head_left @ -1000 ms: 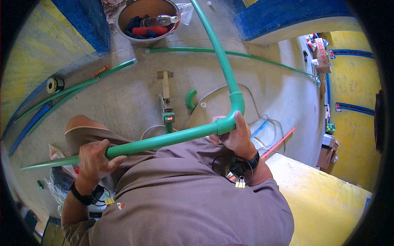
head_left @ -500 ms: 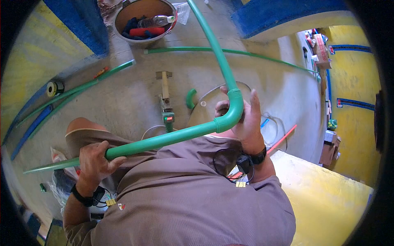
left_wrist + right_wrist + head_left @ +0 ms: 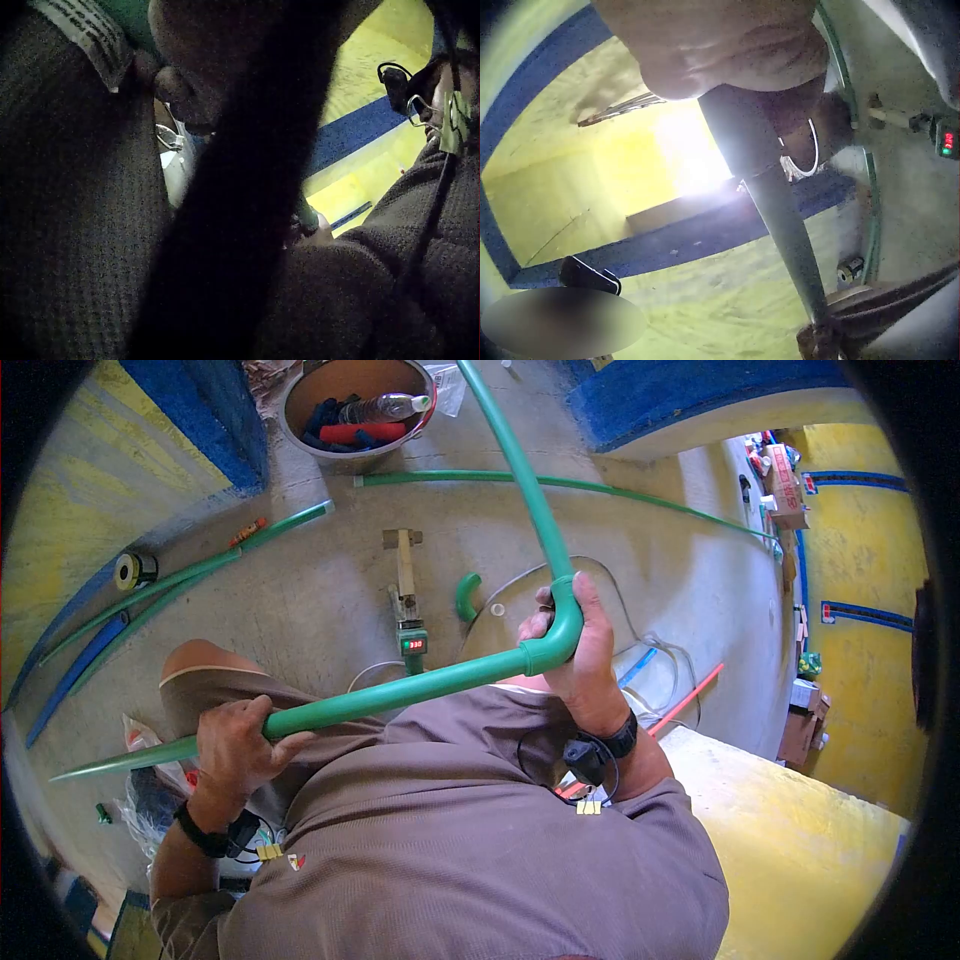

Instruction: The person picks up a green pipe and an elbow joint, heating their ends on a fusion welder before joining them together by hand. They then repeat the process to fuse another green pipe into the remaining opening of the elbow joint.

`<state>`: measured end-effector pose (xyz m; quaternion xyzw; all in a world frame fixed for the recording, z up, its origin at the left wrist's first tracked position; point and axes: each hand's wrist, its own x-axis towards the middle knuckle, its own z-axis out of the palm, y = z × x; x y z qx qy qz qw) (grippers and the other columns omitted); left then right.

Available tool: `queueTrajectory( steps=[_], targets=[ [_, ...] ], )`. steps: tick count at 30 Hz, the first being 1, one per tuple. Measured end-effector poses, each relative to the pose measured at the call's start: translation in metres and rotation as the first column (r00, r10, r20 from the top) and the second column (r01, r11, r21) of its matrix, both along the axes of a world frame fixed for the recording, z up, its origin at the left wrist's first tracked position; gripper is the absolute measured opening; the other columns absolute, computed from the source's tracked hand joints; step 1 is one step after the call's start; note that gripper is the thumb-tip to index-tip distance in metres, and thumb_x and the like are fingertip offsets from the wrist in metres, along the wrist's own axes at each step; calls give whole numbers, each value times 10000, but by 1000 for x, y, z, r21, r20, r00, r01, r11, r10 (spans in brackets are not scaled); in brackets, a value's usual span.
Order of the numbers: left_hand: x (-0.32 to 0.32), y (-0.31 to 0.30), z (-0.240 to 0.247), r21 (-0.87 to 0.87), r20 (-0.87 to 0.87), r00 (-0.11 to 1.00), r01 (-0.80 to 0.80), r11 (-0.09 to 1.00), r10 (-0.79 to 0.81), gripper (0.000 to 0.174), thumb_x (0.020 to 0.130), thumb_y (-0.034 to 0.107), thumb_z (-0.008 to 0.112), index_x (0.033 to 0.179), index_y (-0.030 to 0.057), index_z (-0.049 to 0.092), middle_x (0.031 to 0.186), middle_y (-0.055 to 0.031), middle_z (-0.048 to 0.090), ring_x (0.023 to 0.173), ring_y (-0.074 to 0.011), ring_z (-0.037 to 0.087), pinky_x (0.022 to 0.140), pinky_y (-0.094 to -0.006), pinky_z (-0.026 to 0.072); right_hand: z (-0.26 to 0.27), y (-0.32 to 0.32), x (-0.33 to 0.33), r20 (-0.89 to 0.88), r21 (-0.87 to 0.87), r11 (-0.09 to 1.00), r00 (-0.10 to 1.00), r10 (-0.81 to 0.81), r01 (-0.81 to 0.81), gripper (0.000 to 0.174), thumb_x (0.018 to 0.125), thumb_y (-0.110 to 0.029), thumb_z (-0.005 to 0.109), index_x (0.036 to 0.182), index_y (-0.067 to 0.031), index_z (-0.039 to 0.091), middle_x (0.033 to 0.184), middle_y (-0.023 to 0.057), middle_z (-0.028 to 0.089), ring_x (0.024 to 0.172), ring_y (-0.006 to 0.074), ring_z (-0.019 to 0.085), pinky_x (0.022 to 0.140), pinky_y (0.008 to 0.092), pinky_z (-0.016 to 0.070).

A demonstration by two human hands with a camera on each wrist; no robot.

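A long green pipe (image 3: 400, 700) slants across the person's lap in the head view. Its right end fits into a green elbow (image 3: 568, 622), from which a second green pipe (image 3: 520, 470) runs up out of the picture. My left hand (image 3: 235, 752) grips the lap pipe near its left end, thumb along the near side. At the bend, my right hand (image 3: 583, 655) holds the elbow, thumb on its outer side and fingers curled on the inner side. The right wrist view shows the elbow (image 3: 739, 127) under the right hand (image 3: 735, 52). Much of the left wrist view is dark.
Beyond the lap stands a green heating tool (image 3: 411, 640) with a lit red display, beside a wooden-handled hammer (image 3: 404, 565). A loose green elbow (image 3: 467, 598) lies right of them. More green pipes (image 3: 640, 498), a bucket (image 3: 300, 435) and a cable (image 3: 620, 605) are on the floor.
My right hand loosened from the elbow's lower collar, its fingers spread behind the bend, and now it grips the elbow higher up. The left hand keeps its grip on the pipe.
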<state>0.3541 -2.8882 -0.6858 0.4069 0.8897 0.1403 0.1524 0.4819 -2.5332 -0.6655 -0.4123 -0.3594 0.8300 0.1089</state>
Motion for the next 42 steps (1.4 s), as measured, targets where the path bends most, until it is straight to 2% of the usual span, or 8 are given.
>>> queueTrajectory(
  steps=[7,13,15,18,21,25,33,42],
  targets=[
    [0,1,-1,-12,-26,1000,15,1000,-15,539,705,584,700,666,70,544,595,-124,565,568,-301,603,528,-394,468,-1,1,2,25,-8,1000,1000,3,-3,503,907,-548,504,849,-53,573,593,101,576,569,267,589,595,380,501],
    [1,1,-4,-3,-22,1000,0,1000,0,545,697,602,697,674,76,558,579,-128,559,553,-301,599,516,-399,467,-3,3,9,64,-85,994,995,79,-74,637,876,-630,474,872,-8,615,729,163,649,671,309,633,672,396,518],
    [1,1,-4,-8,-40,999,13,1000,-13,544,696,601,698,674,75,559,578,-129,558,552,-304,599,516,-403,467,-2,3,11,68,-183,973,986,153,-139,702,847,-673,481,884,12,630,789,171,647,720,296,632,688,385,513],
    [2,4,1,-30,-62,998,26,999,-28,544,687,593,709,670,73,553,576,-130,556,552,-310,597,514,-407,465,-5,4,15,95,-149,972,976,197,-181,747,830,-707,476,925,18,626,830,184,636,786,286,625,710,373,507],
    [2,4,0,-75,-53,998,27,997,-31,541,669,574,731,662,70,537,575,-133,551,553,-318,593,512,-407,459,-2,10,17,68,-218,942,959,275,-255,727,836,-667,524,973,45,568,857,177,626,790,298,643,680,401,539],
    [2,4,1,-79,-34,999,16,997,-18,533,649,537,760,643,68,508,572,-140,541,548,-325,583,507,-408,446,1,2,11,198,-133,983,968,154,-129,757,832,-689,506,961,53,587,838,169,622,772,274,643,649,382,541],
    [2,4,-2,-51,-43,999,30,998,-32,544,655,539,753,626,66,486,556,-141,512,527,-332,556,491,-412,429,3,5,15,218,-112,958,934,282,-263,853,781,-780,461,895,50,622,792,143,624,690,202,626,590,289,513],
    [1,3,-6,3,-53,997,49,999,-49,554,672,546,742,618,66,470,543,-130,486,490,-321,528,474,-400,415,-7,11,18,206,-106,944,922,328,-312,855,781,-787,451,878,47,616,792,132,631,672,195,628,583,287,518]
  ],
)
